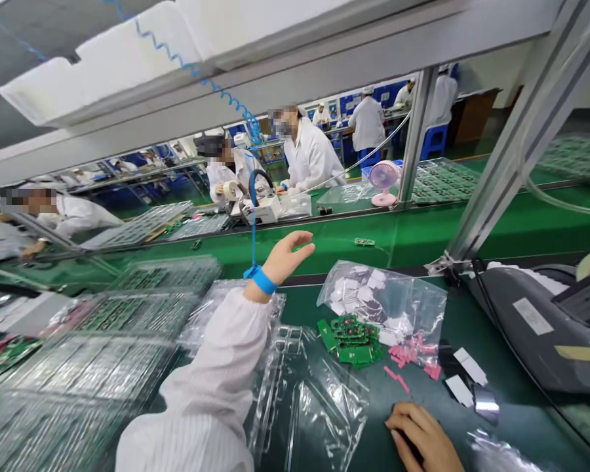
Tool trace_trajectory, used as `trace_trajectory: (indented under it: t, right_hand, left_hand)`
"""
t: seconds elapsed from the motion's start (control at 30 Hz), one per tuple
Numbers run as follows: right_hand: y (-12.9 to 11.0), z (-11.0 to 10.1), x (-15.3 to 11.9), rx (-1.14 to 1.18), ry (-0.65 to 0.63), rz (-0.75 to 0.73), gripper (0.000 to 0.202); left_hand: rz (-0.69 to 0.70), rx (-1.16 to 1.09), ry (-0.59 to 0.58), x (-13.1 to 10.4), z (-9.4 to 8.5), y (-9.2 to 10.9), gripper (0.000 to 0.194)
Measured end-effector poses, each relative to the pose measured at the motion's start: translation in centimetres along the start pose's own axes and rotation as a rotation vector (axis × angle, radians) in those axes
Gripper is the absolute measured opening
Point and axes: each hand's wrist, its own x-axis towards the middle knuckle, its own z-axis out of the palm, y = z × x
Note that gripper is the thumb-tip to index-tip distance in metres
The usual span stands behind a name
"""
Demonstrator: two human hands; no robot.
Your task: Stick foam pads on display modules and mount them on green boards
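Note:
My left hand (288,257) reaches out over the green conveyor belt (324,246), a blue wrist strap (262,280) around its wrist. Its thumb and fingers are apart, with nothing visible between them. A small green circuit board (364,242) lies on the belt to the right of it. My right hand (420,436) rests low on the dark green table, fingers loosely bent, a gap beside the thumb and no object seen in it. Just beyond it lie pink strips (397,379), a pile of green circuit boards (351,337) and a clear bag (423,298) with white pieces.
Clear plastic trays (93,367) with circuit boards are stacked at left. Empty clear trays (324,413) lie mid-table. White squares (465,377) and a dark grey machine (541,321) are at right. A metal post (511,131) rises nearby. Co-workers (309,151) sit across the belt.

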Motion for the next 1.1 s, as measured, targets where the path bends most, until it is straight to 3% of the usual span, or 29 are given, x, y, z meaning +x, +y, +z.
trace_trajectory:
  t: [0.07, 0.13, 0.2, 0.27, 0.37, 0.43, 0.53, 0.67, 0.77, 0.87, 0.97, 1.1]
  right_hand:
    - [-0.5, -0.3, 0.4, -0.024, 0.038, -0.016, 0.014]
    - [-1.5, -0.5, 0.9, -0.029, 0.069, -0.035, 0.016]
    - [-2.7, -0.4, 1.6, -0.021, 0.022, -0.106, 0.02]
    - [-3.9, -0.3, 2.4, -0.017, -0.102, -0.203, 0.028]
    - [-5.2, -0.4, 3.5, 0.012, -0.319, -0.233, 0.041]
    - [-5.8, -0.7, 3.9, 0.051, -0.408, -0.167, 0.045]
    - [-6.1, -1.4, 3.9, 0.104, -0.45, -0.089, 0.043]
    - [-6.1, -1.9, 4.0, 0.135, -0.439, -0.051, 0.042]
    - [-6.4, -2.7, 4.0, 0.142, -0.415, -0.048, 0.036]
    - [-7.1, -4.4, 3.7, 0.128, -0.298, -0.011, 0.034]
    - [-7.7, -6.7, 3.1, 0.044, -0.06, 0.002, 0.036]
    - [-7.6, -9.0, 2.6, -0.061, 0.193, -0.126, 0.026]
  left_hand:
    - [0.056, -0.007, -0.036, -5.3, -0.5, 1.4, 0.03]
    - [0.055, 0.029, -0.058, -10.2, 0.2, 1.6, 0.025]
    - [-0.002, 0.092, -0.07, -13.9, 2.0, 0.3, 0.02]
    - [-0.102, 0.177, -0.021, -15.9, 4.5, -2.1, 0.014]
    - [-0.246, 0.242, 0.05, -16.7, 7.8, -6.1, 0.01]
    - [-0.31, 0.228, 0.065, -16.5, 8.9, -8.1, 0.009]
    - [-0.352, 0.12, 0.07, -15.8, 8.6, -10.0, 0.021]
    - [-0.382, -0.129, 0.071, -14.8, 6.3, -10.8, 0.036]
    - [-0.383, -0.271, 0.061, -14.9, 5.0, -9.5, 0.041]
    - [-0.371, -0.361, -0.046, -15.9, 5.0, -6.5, 0.032]
    - [-0.298, -0.501, -0.365, -16.9, 6.7, -2.8, 0.023]
    - [-0.139, -0.735, -0.725, -17.3, 10.2, 1.2, 0.026]
